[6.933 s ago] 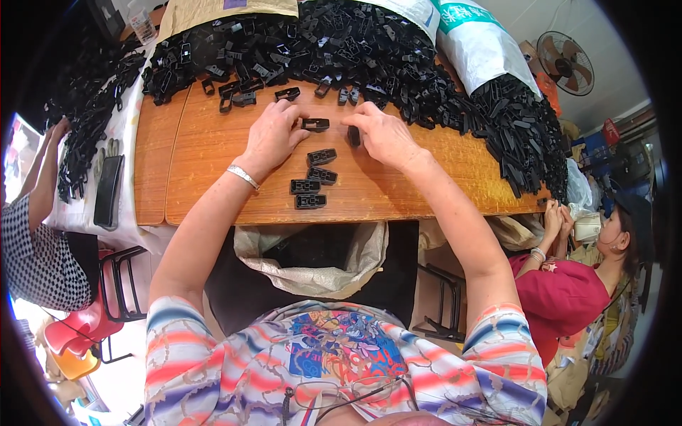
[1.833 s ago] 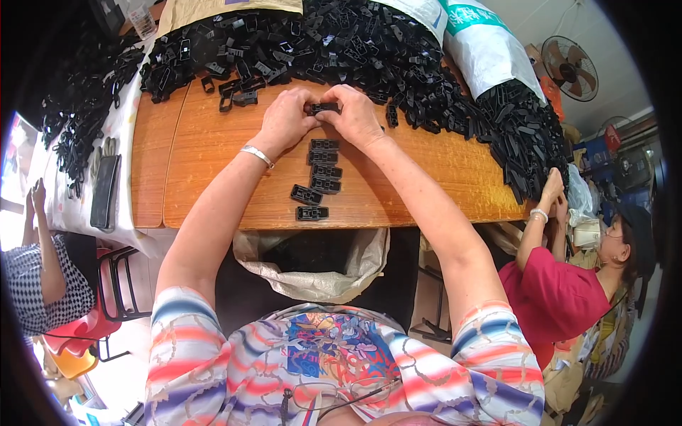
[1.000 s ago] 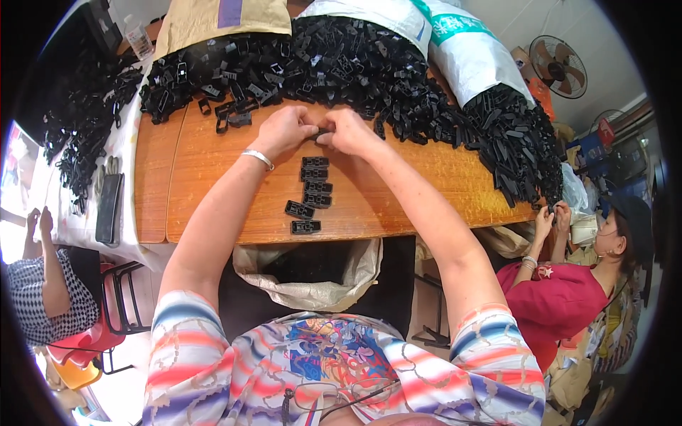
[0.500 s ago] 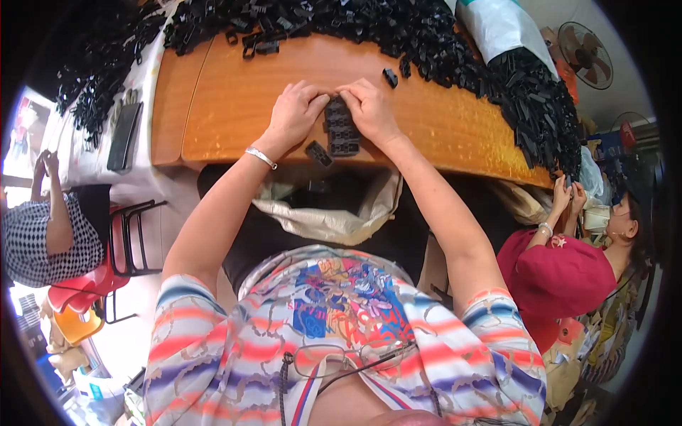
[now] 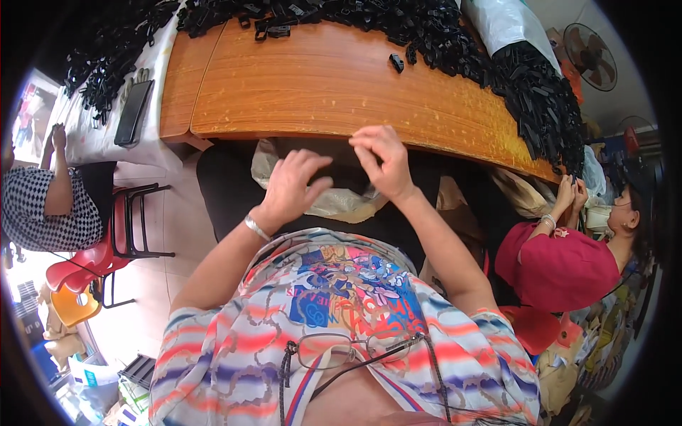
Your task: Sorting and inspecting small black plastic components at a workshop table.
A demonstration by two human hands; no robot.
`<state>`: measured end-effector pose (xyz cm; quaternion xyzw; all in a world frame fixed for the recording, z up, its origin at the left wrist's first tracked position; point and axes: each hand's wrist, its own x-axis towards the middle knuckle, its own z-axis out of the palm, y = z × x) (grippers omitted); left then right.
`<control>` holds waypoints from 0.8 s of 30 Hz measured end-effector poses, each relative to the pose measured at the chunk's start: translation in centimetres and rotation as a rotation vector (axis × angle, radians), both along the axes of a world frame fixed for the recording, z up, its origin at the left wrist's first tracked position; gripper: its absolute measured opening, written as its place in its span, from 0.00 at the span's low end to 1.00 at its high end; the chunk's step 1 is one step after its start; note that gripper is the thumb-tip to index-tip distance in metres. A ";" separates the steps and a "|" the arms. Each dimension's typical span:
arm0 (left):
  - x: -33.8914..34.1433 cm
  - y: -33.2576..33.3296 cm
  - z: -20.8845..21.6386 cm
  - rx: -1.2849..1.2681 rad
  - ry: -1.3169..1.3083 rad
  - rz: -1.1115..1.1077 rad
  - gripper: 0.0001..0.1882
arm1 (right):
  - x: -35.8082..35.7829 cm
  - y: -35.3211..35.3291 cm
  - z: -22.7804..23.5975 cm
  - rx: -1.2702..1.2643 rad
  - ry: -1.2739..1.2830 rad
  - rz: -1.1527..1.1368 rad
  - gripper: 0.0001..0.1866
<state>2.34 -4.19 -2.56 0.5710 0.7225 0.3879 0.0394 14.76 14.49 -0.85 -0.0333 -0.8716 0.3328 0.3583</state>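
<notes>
Above the mouth of a whitish woven bag (image 5: 339,204), which hangs open under the table's near edge, my left hand (image 5: 291,186) is held with its fingers apart and nothing in it. My right hand (image 5: 383,162) is at the table edge, fingers loosely bent, thumb apart from them, holding nothing that I can see. Dark shadow hides what lies inside the bag. One small black plastic part (image 5: 396,63) lies alone on the brown wooden table (image 5: 305,92), beyond my right hand.
A long heap of black plastic parts (image 5: 426,35) lines the table's far side. More spill from a white sack (image 5: 506,28) at the right. A dark flat case (image 5: 133,113) lies on the white-covered table at left. People sit at both sides; a fan (image 5: 590,57) stands far right.
Both hands have drawn back from the table toward me and parted. The block of black parts between them and the loose one beside it are gone from the table edge.
</notes>
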 end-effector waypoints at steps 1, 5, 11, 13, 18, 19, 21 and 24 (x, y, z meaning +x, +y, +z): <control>0.3 -0.9 -0.9 -0.076 0.091 -0.007 0.22 | 0.8 -0.7 -0.1 0.064 -0.009 -0.009 0.04; 1.9 -4.0 -4.0 -0.400 0.173 -0.229 0.09 | 4.9 -3.1 -6.3 0.145 -0.348 0.039 0.08; 3.5 -5.5 -2.5 -0.241 0.192 -0.290 0.04 | 4.6 -4.0 -5.6 0.152 -1.225 0.162 0.15; 3.7 -5.5 -1.5 -0.265 0.195 -0.336 0.03 | 1.4 -2.5 -6.8 0.145 -1.305 0.258 0.13; 4.2 -6.3 -1.2 -0.279 0.209 -0.388 0.04 | -8.1 -4.2 -11.9 0.093 -1.535 0.529 0.15; 4.3 -6.3 -1.3 -0.270 0.207 -0.379 0.05 | -9.5 -5.0 -14.6 0.201 -1.565 0.597 0.15; 4.2 -6.0 -1.2 -0.260 0.175 -0.391 0.05 | -10.8 -4.9 -22.4 0.308 -1.593 0.657 0.15; 3.9 -4.8 -2.6 -0.225 0.166 -0.437 0.04 | -12.1 -1.4 -31.1 -0.020 -1.278 0.346 0.20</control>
